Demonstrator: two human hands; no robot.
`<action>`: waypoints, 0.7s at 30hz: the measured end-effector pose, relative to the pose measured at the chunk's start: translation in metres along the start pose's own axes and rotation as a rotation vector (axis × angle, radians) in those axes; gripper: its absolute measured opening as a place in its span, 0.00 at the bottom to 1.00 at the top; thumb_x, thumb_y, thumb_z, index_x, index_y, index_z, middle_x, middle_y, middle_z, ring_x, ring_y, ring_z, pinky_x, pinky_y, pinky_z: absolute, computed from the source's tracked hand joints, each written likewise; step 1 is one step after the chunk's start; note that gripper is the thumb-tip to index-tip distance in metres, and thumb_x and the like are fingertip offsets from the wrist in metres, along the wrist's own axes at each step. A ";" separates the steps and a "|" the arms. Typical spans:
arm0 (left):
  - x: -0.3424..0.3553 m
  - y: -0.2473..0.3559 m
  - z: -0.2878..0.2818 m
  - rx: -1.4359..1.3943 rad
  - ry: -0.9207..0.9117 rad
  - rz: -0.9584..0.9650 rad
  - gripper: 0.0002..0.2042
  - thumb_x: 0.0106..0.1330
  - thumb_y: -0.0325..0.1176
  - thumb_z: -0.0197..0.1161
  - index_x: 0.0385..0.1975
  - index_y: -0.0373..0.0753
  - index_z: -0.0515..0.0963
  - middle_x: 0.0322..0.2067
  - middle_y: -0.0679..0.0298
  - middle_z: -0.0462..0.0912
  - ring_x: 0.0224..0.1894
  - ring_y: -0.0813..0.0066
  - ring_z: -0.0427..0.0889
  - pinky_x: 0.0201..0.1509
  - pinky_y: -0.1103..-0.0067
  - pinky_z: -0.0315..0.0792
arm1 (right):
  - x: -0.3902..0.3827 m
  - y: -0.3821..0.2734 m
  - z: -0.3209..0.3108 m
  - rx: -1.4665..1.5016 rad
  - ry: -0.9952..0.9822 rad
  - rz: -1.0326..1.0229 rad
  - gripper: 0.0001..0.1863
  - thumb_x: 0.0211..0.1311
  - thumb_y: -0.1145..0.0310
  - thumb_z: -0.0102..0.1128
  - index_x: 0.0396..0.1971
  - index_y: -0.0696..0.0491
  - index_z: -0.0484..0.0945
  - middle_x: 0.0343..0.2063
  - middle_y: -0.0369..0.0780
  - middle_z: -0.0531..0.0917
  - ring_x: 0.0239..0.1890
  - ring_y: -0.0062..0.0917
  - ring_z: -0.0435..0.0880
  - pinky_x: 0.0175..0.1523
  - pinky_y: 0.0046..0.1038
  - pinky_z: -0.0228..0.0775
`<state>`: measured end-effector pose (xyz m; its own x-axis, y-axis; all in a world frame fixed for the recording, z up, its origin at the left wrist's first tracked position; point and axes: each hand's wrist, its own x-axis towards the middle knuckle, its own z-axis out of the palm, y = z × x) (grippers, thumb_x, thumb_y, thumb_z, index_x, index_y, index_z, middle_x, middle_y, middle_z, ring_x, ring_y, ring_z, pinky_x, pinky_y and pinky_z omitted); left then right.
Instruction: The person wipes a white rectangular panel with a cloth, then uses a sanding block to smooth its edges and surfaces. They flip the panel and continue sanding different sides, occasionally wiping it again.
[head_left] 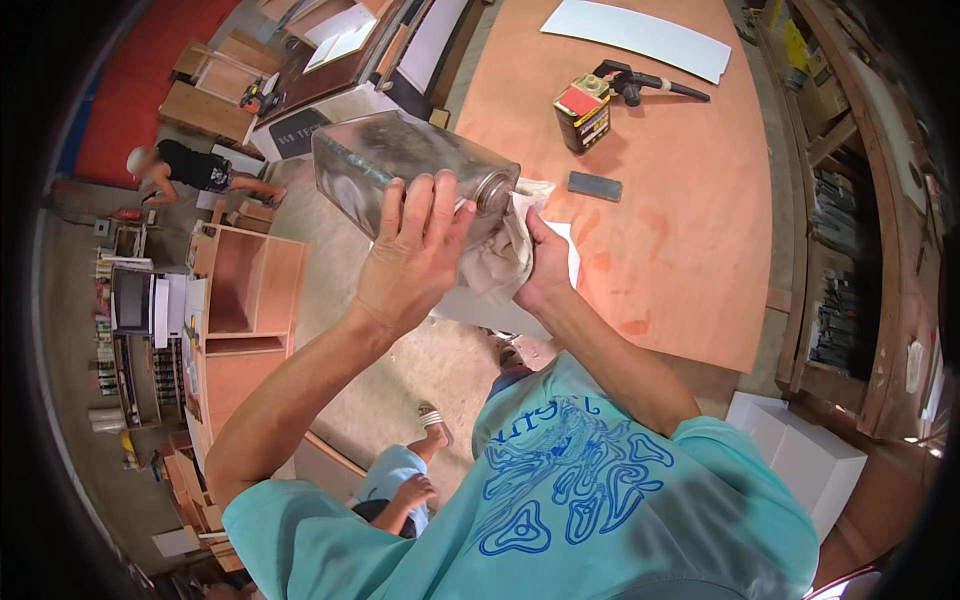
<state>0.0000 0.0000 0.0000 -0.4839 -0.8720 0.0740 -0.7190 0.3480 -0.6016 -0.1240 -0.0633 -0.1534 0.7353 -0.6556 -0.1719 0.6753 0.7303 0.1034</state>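
Note:
My left hand (pixel 415 255) grips a large, rectangular, silvery can (pixel 375 160) tilted on its side, its round mouth toward the right. My right hand (pixel 542 260) is closed on a crumpled whitish cloth (pixel 500 260) held against the can's mouth. A pale sheet lies behind the cloth, partly hidden. Farther along the plywood tabletop (pixel 700 270) stand a small dark can with a red label (pixel 582 120) and a black tool with a long handle (pixel 635 85). A dark grey rectangular block (pixel 594 186) lies nearer.
A curved white panel (pixel 630 35) lies at the table's far end. Wooden cabinets (pixel 250 280) stand left, shelving (pixel 840 200) right, white boxes (pixel 790 470) lower right. A person in dark clothes (pixel 200 170) bends at upper left; another in light blue shorts (pixel 400 470) is low beside me.

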 end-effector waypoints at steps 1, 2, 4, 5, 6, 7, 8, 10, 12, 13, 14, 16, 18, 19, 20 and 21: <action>0.003 0.000 0.003 -0.024 0.011 -0.004 0.22 0.62 0.32 0.59 0.58 0.37 0.73 0.62 0.46 0.64 0.64 0.49 0.60 0.69 0.52 0.53 | 0.000 -0.006 0.001 -0.022 0.018 -0.007 0.29 0.75 0.50 0.36 0.60 0.59 0.68 0.57 0.46 0.76 0.59 0.38 0.75 0.67 0.41 0.64; 0.006 0.000 0.005 -0.048 0.022 -0.009 0.22 0.61 0.32 0.59 0.58 0.37 0.73 0.62 0.46 0.64 0.64 0.49 0.60 0.68 0.51 0.54 | 0.000 -0.012 0.001 -0.044 0.036 -0.014 0.28 0.75 0.51 0.36 0.59 0.59 0.69 0.56 0.46 0.76 0.59 0.38 0.75 0.67 0.41 0.65; 0.002 0.000 0.006 -0.058 0.033 0.036 0.21 0.61 0.31 0.58 0.56 0.35 0.73 0.61 0.44 0.64 0.63 0.46 0.60 0.67 0.52 0.55 | -0.005 -0.007 0.003 -0.017 0.120 -0.033 0.28 0.75 0.51 0.37 0.59 0.59 0.69 0.56 0.46 0.77 0.58 0.39 0.75 0.67 0.42 0.65; 0.000 0.000 0.007 -0.063 0.040 0.059 0.21 0.61 0.30 0.57 0.56 0.35 0.73 0.61 0.43 0.64 0.63 0.45 0.60 0.67 0.52 0.55 | -0.007 -0.005 0.005 -0.002 0.161 -0.043 0.28 0.75 0.51 0.37 0.59 0.58 0.69 0.55 0.46 0.77 0.58 0.39 0.76 0.67 0.42 0.65; 0.002 -0.006 0.008 -0.086 0.070 0.060 0.22 0.59 0.30 0.59 0.55 0.35 0.73 0.60 0.42 0.64 0.63 0.43 0.60 0.66 0.52 0.56 | -0.006 -0.005 0.008 0.015 0.161 -0.066 0.27 0.74 0.51 0.39 0.59 0.58 0.70 0.55 0.46 0.77 0.58 0.40 0.76 0.67 0.43 0.65; 0.006 -0.014 0.009 -0.110 0.100 0.064 0.23 0.57 0.31 0.62 0.55 0.35 0.73 0.60 0.41 0.63 0.62 0.42 0.60 0.66 0.52 0.56 | -0.004 -0.006 0.011 0.034 0.160 -0.091 0.27 0.74 0.52 0.40 0.58 0.58 0.70 0.55 0.46 0.77 0.58 0.40 0.76 0.67 0.43 0.65; 0.013 -0.021 0.010 -0.133 0.130 0.070 0.25 0.54 0.31 0.64 0.55 0.34 0.73 0.60 0.40 0.62 0.62 0.41 0.60 0.65 0.52 0.56 | -0.003 -0.009 0.014 0.055 0.159 -0.117 0.26 0.73 0.52 0.42 0.58 0.58 0.71 0.55 0.46 0.77 0.58 0.40 0.76 0.67 0.44 0.65; 0.031 -0.018 0.009 -0.347 0.175 -0.025 0.30 0.47 0.32 0.68 0.55 0.35 0.73 0.60 0.40 0.61 0.61 0.39 0.59 0.64 0.51 0.57 | -0.016 -0.040 -0.005 0.118 0.017 -0.116 0.25 0.71 0.54 0.45 0.58 0.57 0.71 0.56 0.47 0.77 0.58 0.41 0.75 0.67 0.46 0.65; 0.052 -0.007 0.027 -0.543 0.298 -0.138 0.37 0.37 0.31 0.72 0.56 0.37 0.73 0.59 0.40 0.60 0.59 0.39 0.59 0.62 0.51 0.58 | -0.040 -0.082 -0.025 0.128 -0.032 -0.148 0.25 0.68 0.57 0.50 0.57 0.59 0.72 0.57 0.49 0.76 0.58 0.42 0.76 0.67 0.48 0.65; 0.064 0.002 0.037 -0.670 0.360 -0.137 0.36 0.39 0.33 0.71 0.57 0.37 0.73 0.58 0.41 0.61 0.58 0.40 0.60 0.62 0.53 0.59 | -0.056 -0.104 -0.031 0.126 -0.139 -0.151 0.25 0.68 0.58 0.49 0.58 0.60 0.71 0.57 0.50 0.76 0.58 0.43 0.76 0.67 0.48 0.65; 0.075 0.013 0.044 -0.725 0.371 -0.139 0.36 0.39 0.35 0.71 0.57 0.37 0.73 0.58 0.41 0.61 0.58 0.40 0.60 0.62 0.53 0.59 | -0.071 -0.120 -0.036 0.144 -0.254 -0.153 0.25 0.68 0.59 0.48 0.58 0.61 0.70 0.57 0.51 0.76 0.58 0.44 0.76 0.66 0.48 0.66; 0.109 0.039 0.060 -0.839 0.369 -0.120 0.38 0.39 0.37 0.72 0.58 0.38 0.72 0.59 0.41 0.61 0.59 0.40 0.60 0.63 0.55 0.60 | -0.105 -0.153 -0.055 0.008 -0.133 -0.367 0.26 0.68 0.61 0.46 0.59 0.63 0.69 0.56 0.53 0.76 0.58 0.45 0.76 0.67 0.49 0.65; 0.136 0.066 0.071 -0.960 0.322 -0.077 0.42 0.37 0.37 0.73 0.62 0.41 0.70 0.61 0.42 0.61 0.62 0.41 0.61 0.65 0.57 0.62 | -0.139 -0.179 -0.071 -0.042 -0.098 -0.450 0.27 0.68 0.61 0.43 0.60 0.64 0.67 0.57 0.54 0.74 0.58 0.46 0.76 0.67 0.50 0.65; 0.144 0.082 0.074 -1.014 0.290 -0.064 0.43 0.37 0.37 0.73 0.62 0.41 0.70 0.61 0.42 0.61 0.62 0.41 0.61 0.65 0.57 0.62 | -0.157 -0.187 -0.081 -0.058 -0.081 -0.500 0.27 0.69 0.61 0.41 0.62 0.62 0.66 0.59 0.54 0.73 0.59 0.48 0.74 0.67 0.51 0.65; 0.152 0.102 0.081 -1.069 0.257 -0.047 0.43 0.37 0.38 0.73 0.62 0.41 0.70 0.61 0.42 0.61 0.62 0.42 0.61 0.65 0.58 0.62 | -0.174 -0.194 -0.092 -0.074 -0.064 -0.553 0.28 0.69 0.61 0.39 0.63 0.61 0.64 0.60 0.54 0.72 0.60 0.49 0.73 0.66 0.53 0.64; 0.158 0.121 0.087 -1.111 0.221 -0.035 0.43 0.37 0.38 0.74 0.62 0.41 0.70 0.60 0.42 0.61 0.62 0.42 0.61 0.65 0.59 0.62 | -0.188 -0.198 -0.101 -0.086 -0.054 -0.599 0.28 0.70 0.61 0.36 0.65 0.60 0.63 0.61 0.54 0.71 0.61 0.51 0.72 0.66 0.54 0.64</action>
<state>-0.1198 -0.1255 -0.1302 -0.4534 -0.8454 0.2824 -0.7252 0.5341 0.4346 -0.4014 -0.0651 -0.2405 0.2322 -0.9646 -0.1253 0.9671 0.2427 -0.0759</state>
